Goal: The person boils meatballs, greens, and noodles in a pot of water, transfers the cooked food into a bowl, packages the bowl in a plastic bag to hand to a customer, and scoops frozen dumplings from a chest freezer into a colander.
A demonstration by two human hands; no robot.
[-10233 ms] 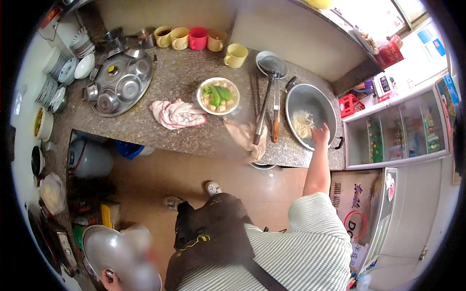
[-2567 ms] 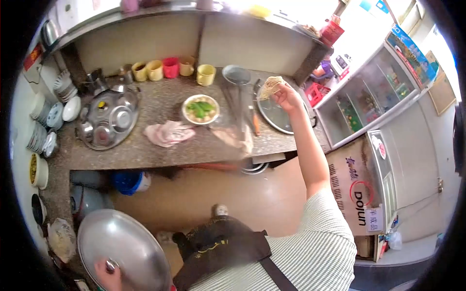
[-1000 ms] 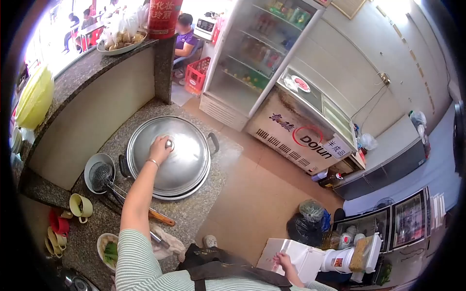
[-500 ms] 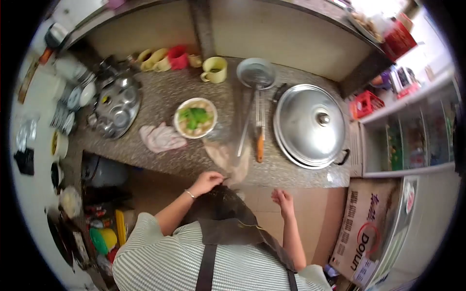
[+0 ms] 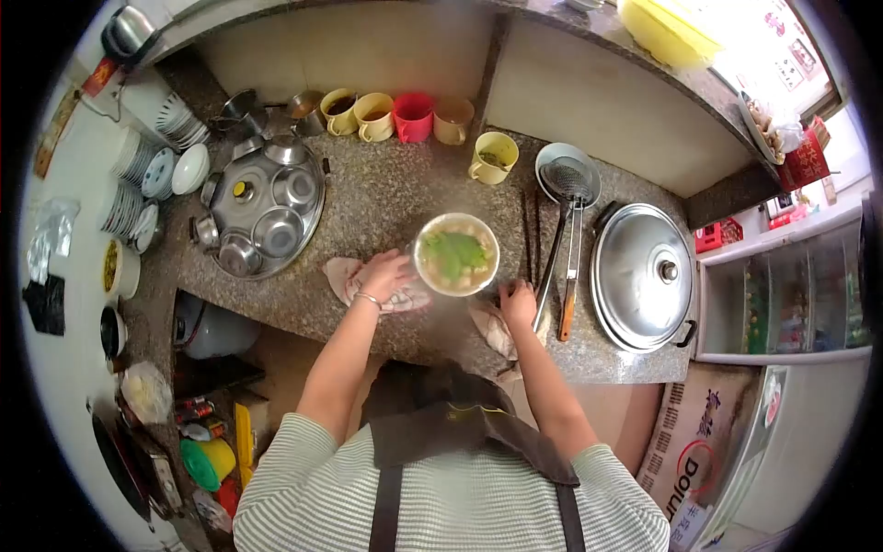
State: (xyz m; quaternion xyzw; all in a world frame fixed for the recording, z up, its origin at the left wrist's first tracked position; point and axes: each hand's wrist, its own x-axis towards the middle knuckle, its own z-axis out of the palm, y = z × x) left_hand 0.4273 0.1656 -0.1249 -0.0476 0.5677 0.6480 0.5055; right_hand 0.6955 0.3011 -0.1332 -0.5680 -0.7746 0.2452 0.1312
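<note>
right hand (image 5: 517,304) at beige cloth (image 5: 492,329), left hand (image 5: 386,276) over striped cloth (image 5: 343,274) beside bowl (image 5: 452,292); cannot tell either grip. bowl round, mouth up, on tabletop (image 5: 368,189). freezer (image 5: 704,419) lettering, sideways: "dojun".

Speckled stone counter (image 5: 368,193); pale partition (image 5: 589,101) behind it, white wall (image 5: 69,166) to its left, glass-front fridge (image 5: 782,294) right, tan floor (image 5: 641,414) below. Bright light past counter's far-right corner.
</note>
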